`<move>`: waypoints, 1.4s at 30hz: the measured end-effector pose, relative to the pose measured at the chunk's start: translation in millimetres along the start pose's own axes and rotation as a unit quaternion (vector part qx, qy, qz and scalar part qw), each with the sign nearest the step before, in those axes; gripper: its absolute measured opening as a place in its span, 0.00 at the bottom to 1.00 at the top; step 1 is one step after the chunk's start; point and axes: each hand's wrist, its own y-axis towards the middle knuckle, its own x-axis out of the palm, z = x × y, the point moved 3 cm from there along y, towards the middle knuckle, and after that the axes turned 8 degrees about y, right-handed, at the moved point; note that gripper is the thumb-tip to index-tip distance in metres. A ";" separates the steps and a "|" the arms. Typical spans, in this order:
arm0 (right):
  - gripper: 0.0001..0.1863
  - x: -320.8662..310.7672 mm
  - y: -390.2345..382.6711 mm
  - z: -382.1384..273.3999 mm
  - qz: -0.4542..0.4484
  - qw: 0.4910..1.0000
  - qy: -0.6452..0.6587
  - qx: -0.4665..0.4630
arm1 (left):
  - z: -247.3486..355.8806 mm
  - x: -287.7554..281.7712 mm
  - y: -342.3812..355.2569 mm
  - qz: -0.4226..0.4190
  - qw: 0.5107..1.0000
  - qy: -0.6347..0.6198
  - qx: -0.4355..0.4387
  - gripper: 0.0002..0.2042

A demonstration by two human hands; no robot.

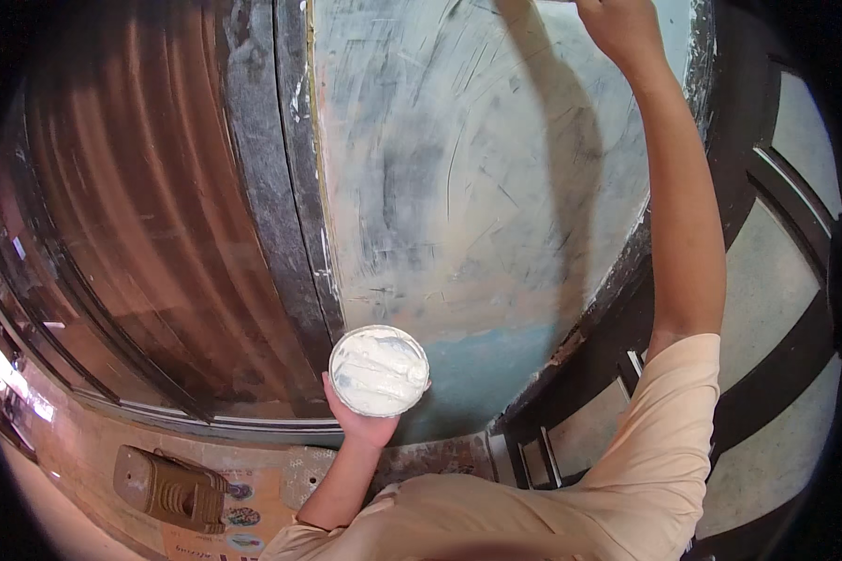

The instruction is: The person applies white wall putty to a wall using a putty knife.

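My left hand (355, 411) grips a round tub (378, 369) filled with white, creamy paste, low in front of the wall panel. My right arm is stretched up along the right side, and my right hand (617, 21) is at the top edge, closed on something mostly out of view. It is beside a pale, streaky wall panel (440, 168) with patchy white and dark smears and a blue-green lower part. The arm's shadow falls down the panel.
On the left is brown curtain-like material (131, 187) behind dark frames (262, 168). A dark door with light panels (767, 271) stands at right. Below, a brown slotted plastic object (170, 488) lies on printed cardboard (196, 542) at lower left.
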 end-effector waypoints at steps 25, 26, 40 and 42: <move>0.15 19.5 10.4 -25.3 0.106 0.952 -0.173 -0.228 | 2.5 -18.1 8.9 0.022 0.999 0.042 0.007 0.41; 0.17 18.4 28.6 -23.0 0.092 0.973 -0.159 -0.139 | 3.9 -17.8 8.6 0.017 0.998 0.062 0.021 0.40; 0.13 106.8 -78.4 -90.9 0.003 0.965 -0.140 -0.224 | 37.7 -23.4 -0.6 0.006 0.998 0.047 0.032 0.40; 0.12 110.2 -153.5 -100.6 -0.041 0.961 -0.116 -0.246 | 44.6 -24.4 -1.1 -0.003 0.998 0.050 0.039 0.40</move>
